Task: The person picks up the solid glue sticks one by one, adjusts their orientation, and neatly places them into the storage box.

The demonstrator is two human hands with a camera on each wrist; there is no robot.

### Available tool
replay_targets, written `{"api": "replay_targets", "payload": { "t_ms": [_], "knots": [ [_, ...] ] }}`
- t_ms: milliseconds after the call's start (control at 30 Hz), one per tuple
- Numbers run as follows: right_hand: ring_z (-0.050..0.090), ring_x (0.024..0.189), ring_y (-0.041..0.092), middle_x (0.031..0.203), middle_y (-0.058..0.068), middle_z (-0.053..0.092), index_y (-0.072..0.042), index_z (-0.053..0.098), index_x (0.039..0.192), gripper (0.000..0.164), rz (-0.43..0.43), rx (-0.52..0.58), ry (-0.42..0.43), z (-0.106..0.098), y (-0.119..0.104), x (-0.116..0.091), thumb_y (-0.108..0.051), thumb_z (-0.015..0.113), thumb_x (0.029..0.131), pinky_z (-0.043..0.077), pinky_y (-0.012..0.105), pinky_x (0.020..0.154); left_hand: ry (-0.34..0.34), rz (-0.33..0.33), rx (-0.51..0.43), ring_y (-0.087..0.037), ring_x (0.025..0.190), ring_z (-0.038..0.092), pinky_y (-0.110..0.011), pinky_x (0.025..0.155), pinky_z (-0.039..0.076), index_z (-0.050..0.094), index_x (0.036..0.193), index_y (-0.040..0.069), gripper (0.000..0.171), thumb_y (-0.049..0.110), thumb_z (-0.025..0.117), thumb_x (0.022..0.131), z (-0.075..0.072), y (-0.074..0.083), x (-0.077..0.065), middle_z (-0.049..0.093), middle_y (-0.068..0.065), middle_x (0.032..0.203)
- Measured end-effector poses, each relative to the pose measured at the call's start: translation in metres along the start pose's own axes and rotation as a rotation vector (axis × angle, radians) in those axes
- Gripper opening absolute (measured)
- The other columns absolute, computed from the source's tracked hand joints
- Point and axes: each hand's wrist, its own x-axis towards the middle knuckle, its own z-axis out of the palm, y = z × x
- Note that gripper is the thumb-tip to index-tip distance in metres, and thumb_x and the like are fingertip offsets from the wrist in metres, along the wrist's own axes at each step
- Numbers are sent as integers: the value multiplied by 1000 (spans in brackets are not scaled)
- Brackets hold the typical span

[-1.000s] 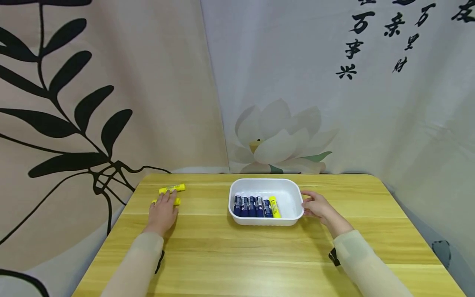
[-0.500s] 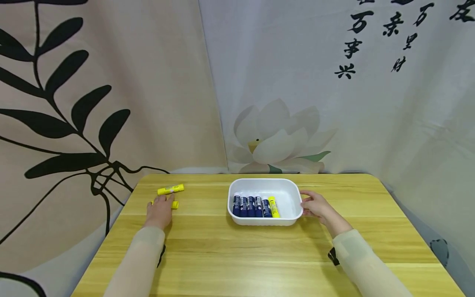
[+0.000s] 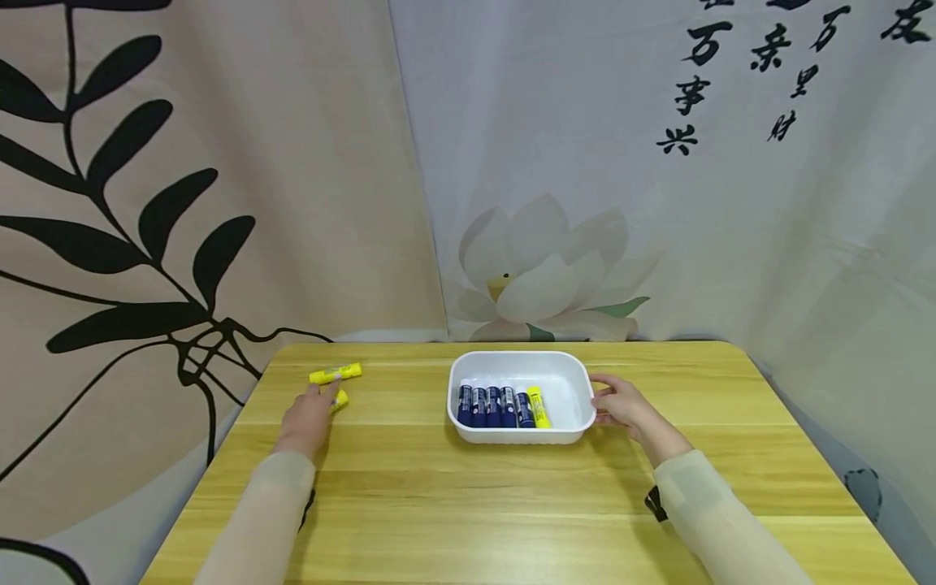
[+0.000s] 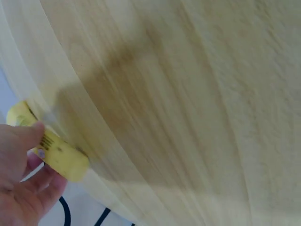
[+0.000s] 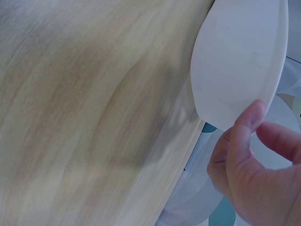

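My left hand pinches a yellow glue stick at the table's left side; the left wrist view shows the thumb on top and fingers beneath. In the head view this stick is partly hidden by the hand. Just beyond lies a second yellow glue stick. My right hand grips the right end of a white plastic tray, its fingertips at the rim in the right wrist view. Several dark blue glue sticks stand in a row in the tray, with a yellow glue stick at their right end.
The wooden table carries the tray near its back edge. Behind it hangs a pale curtain printed with leaves, a flower and writing. A dark band shows at the right wrist.
My left hand has drawn slightly left and toward me, and the nearer yellow glue stick has turned at an angle in its fingers. The right hand stays on the tray.
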Motion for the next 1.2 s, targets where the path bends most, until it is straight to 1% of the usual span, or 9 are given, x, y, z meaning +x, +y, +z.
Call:
{"api": "replay_targets", "payload": {
  "t_ms": [100, 200, 333, 467, 567, 667, 833, 1033, 1200],
  "knots": [
    [60, 78, 20, 114, 22, 45, -2, 31, 145, 56, 0, 3, -4, -1, 1, 0, 3, 49, 92, 56, 40, 80, 37, 4, -38, -38, 79, 58, -42, 56, 51, 28, 149, 18, 63, -1, 52, 93, -4, 1, -2, 46, -32, 120],
    [60, 79, 21, 113, 21, 45, -1, 32, 145, 56, -4, 7, -5, -1, 1, 0, 3, 50, 92, 56, 40, 80, 88, 24, -80, -32, 73, 58, -40, 54, 50, 29, 148, 21, 60, 7, 53, 95, -6, 5, -2, 48, -30, 115],
    [60, 80, 22, 112, 22, 46, -1, 32, 144, 56, -9, 11, -1, -1, 1, 0, 3, 50, 92, 56, 39, 78, 126, 40, -169, -30, 75, 60, -40, 59, 52, 32, 146, 21, 56, 15, 55, 96, -9, 10, -2, 49, -26, 112],
    [60, 79, 22, 111, 22, 46, 0, 32, 144, 56, -12, 14, -4, -1, 1, 0, 4, 49, 91, 56, 38, 78, 129, 11, -346, -29, 82, 58, -38, 64, 51, 32, 145, 15, 55, 15, 56, 95, -10, 18, 1, 51, -23, 106],
    [59, 78, 21, 110, 21, 46, 0, 31, 144, 56, -14, 11, -7, -1, 1, 0, 3, 49, 91, 56, 39, 78, 122, -42, -527, -27, 81, 57, -33, 63, 49, 34, 143, 10, 54, 12, 57, 94, -11, 25, 5, 53, -21, 99],
    [59, 76, 19, 108, 18, 47, -1, 32, 144, 56, -7, 7, -2, -1, 1, 0, 3, 50, 91, 56, 38, 77, 89, -122, -670, -23, 74, 55, -28, 57, 47, 33, 142, 10, 55, 12, 58, 93, -10, 33, 8, 53, -19, 96],
    [58, 73, 18, 106, 16, 47, -2, 33, 144, 56, 2, 7, 2, -1, 0, 1, 2, 51, 91, 56, 37, 76, 43, -198, -755, -18, 68, 53, -25, 54, 46, 32, 143, 14, 56, 17, 58, 94, -10, 47, 9, 53, -19, 101],
    [58, 72, 16, 106, 16, 47, -2, 33, 144, 56, 5, 13, 4, 0, 1, 1, 3, 51, 91, 57, 36, 76, 7, -204, -847, -16, 68, 53, -26, 57, 48, 31, 144, 21, 56, 22, 57, 95, -8, 73, 12, 52, -16, 104],
    [58, 71, 16, 105, 16, 47, -1, 32, 144, 56, -3, 16, 1, -1, 3, 1, 3, 50, 91, 57, 35, 74, 6, -201, -963, -19, 76, 56, -34, 67, 55, 31, 145, 23, 56, 20, 57, 95, -10, 101, 15, 50, -17, 107]
  ]
}}
